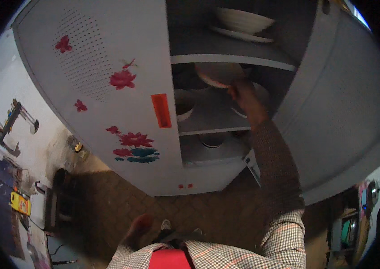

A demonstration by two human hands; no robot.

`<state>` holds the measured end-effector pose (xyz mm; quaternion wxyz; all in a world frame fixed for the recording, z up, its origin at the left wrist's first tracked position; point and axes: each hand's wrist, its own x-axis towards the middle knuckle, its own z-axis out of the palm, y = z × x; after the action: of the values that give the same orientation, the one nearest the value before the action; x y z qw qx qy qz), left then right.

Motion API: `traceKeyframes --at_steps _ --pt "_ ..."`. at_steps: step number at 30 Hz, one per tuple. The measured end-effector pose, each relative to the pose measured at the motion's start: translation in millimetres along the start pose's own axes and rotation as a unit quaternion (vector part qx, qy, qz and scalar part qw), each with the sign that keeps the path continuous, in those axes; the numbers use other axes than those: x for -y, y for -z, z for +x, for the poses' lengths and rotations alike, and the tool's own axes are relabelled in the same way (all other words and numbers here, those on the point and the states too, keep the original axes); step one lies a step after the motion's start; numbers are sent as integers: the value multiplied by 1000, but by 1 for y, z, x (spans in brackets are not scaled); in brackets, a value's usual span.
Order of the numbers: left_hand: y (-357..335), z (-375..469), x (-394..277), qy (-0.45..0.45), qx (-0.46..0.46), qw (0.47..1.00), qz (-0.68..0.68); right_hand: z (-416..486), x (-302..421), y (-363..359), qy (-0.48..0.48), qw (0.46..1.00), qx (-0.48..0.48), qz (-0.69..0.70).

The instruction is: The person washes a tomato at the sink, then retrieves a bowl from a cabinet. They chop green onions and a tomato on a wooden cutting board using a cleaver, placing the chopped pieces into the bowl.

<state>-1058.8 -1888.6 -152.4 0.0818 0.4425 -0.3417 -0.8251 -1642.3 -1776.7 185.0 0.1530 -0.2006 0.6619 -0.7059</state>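
A white cabinet (203,180) stands before me, its right side swung open on the shelves. My right hand (242,90) reaches into the middle compartment and grips the rim of a pale plate or shallow bowl (218,72). Partly behind that hand sits a round pale dish (260,90); a white-rimmed bowl (185,111) is at the left of the same shelf. On the upper shelf a ribbed bowl (243,22) stands above a plate (243,35). Low by my body is my left hand (141,223), blurred, its fingers not distinct.
The cabinet's left door (142,40) has flower prints and an orange handle recess (161,111). Its other door (341,111) stands wide at right. Below, another bowl (211,141) rests in shadow. A yellow container (20,203) is at far left, above a brick-patterned floor (115,195).
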Motion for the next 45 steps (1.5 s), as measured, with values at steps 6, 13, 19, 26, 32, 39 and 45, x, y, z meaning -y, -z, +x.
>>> traceKeyframes --at_steps 6,13,19,26,32,39,45 --pt "2 89 26 41 201 976 65 -201 19 59 -43 999 -9 -20" --pt "-83 90 2 163 238 948 137 -491 -100 115 -243 942 -229 -24" --pt "-87 135 48 199 208 925 247 -763 -255 123 -327 726 -572 -199" --pt "-181 142 121 224 220 819 480 -998 -282 96 -677 375 -549 -314" --pt "-259 184 176 -143 429 234 861 -1130 -322 55 -766 252 -538 -247" --pt "-341 122 201 -168 239 35 956 -1241 -317 70 -794 328 -412 -304" --pt "-457 62 301 -152 192 97 965 -1272 -291 171 -763 243 -591 -100"
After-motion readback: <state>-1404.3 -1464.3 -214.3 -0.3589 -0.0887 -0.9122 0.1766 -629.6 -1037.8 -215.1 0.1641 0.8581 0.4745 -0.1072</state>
